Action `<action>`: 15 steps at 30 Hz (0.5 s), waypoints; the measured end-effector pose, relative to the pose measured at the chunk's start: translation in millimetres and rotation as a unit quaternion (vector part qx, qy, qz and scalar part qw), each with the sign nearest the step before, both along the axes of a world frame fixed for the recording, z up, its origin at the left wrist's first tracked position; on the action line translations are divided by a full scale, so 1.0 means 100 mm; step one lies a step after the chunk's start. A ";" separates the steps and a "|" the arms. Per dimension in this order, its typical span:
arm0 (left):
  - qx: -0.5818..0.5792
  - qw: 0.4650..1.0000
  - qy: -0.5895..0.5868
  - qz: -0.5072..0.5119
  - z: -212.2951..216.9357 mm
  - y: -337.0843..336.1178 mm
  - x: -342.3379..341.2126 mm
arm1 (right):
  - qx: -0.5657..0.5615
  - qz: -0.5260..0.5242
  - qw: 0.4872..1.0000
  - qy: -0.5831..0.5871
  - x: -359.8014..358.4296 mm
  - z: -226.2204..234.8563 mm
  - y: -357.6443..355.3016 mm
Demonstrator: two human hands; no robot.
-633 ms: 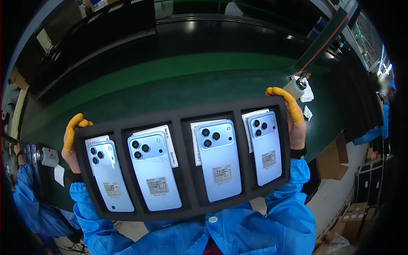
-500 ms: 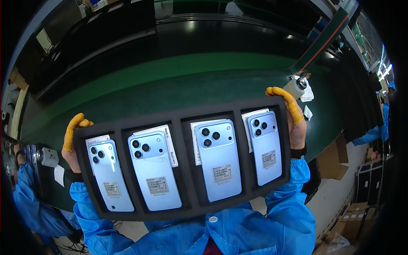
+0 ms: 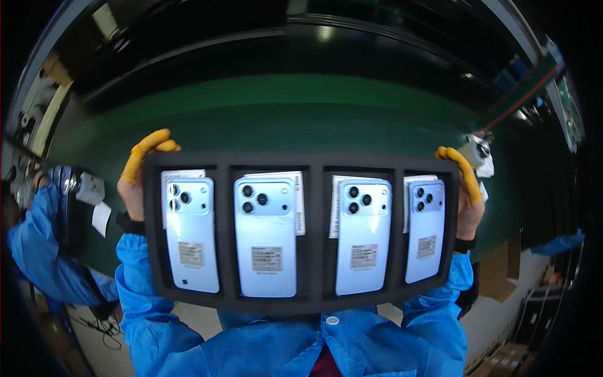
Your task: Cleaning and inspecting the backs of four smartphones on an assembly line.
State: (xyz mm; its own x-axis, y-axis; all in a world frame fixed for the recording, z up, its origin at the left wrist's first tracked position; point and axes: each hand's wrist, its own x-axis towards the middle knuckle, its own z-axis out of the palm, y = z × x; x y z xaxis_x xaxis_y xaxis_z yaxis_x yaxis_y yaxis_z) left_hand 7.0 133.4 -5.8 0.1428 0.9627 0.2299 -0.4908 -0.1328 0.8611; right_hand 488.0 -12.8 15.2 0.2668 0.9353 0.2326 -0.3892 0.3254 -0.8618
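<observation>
Both my hands hold up a black foam tray (image 3: 312,251) by its short ends, above the near edge of the green bench. My left hand (image 3: 139,173) grips the left end and my right hand (image 3: 468,188) the right end, yellow finger cots on their fingers. Several light-blue smartphones lie back-up in separate compartments: the far-left phone (image 3: 193,232), another phone (image 3: 266,235), a third phone (image 3: 363,239) and the far-right phone (image 3: 424,226). Each back has three camera lenses and a grey label. White printed papers (image 3: 299,201) stick out from under the phones.
The green workbench (image 3: 282,119) runs across behind the tray. A bottle with a metal top (image 3: 478,149) stands at the right. On the left a co-worker's blue sleeve (image 3: 38,232) is near a white container (image 3: 92,188) and a paper slip (image 3: 101,218). Cardboard boxes (image 3: 499,273) stand at lower right.
The tray has turned from a tilt to nearly level in view and shifted slightly right, with both hands still on its ends. The surroundings have shifted as the view turned.
</observation>
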 end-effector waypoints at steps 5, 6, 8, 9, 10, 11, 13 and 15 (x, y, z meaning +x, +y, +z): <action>-0.049 0.998 -0.031 0.017 0.04 -0.09 0.03 | -0.017 -0.014 1.000 -0.013 -0.03 -0.03 0.02; -0.049 0.998 -0.032 0.023 0.04 -0.10 0.02 | -0.017 -0.009 1.000 -0.014 -0.04 -0.02 0.02; -0.039 0.999 -0.034 0.014 0.05 -0.10 -0.01 | -0.014 0.001 1.000 -0.017 -0.06 0.00 0.01; -0.038 0.998 -0.035 0.018 0.04 -0.10 -0.02 | -0.014 0.006 1.000 -0.017 -0.06 -0.01 0.01; -0.034 0.999 -0.034 0.011 0.04 -0.09 -0.02 | -0.010 0.006 1.000 -0.018 -0.05 -0.02 0.02; -0.030 0.999 -0.034 0.003 0.03 -0.09 -0.03 | -0.006 0.005 1.000 -0.019 -0.05 -0.03 0.02; -0.041 0.998 -0.045 -0.003 0.02 -0.07 -0.04 | -0.015 -0.002 1.000 -0.022 -0.05 -0.02 0.02; -0.050 0.997 -0.057 -0.013 0.01 -0.06 -0.02 | -0.006 0.006 1.000 -0.011 -0.02 -0.04 0.03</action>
State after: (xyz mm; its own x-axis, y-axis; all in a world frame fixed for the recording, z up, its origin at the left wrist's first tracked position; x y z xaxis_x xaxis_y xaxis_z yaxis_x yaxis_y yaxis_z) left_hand 4.5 127.0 -4.6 0.1462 0.9781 0.1482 -0.5887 -0.0344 0.8076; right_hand 485.9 -10.0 11.5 0.2495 0.9414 0.2268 -0.3738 0.3097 -0.8743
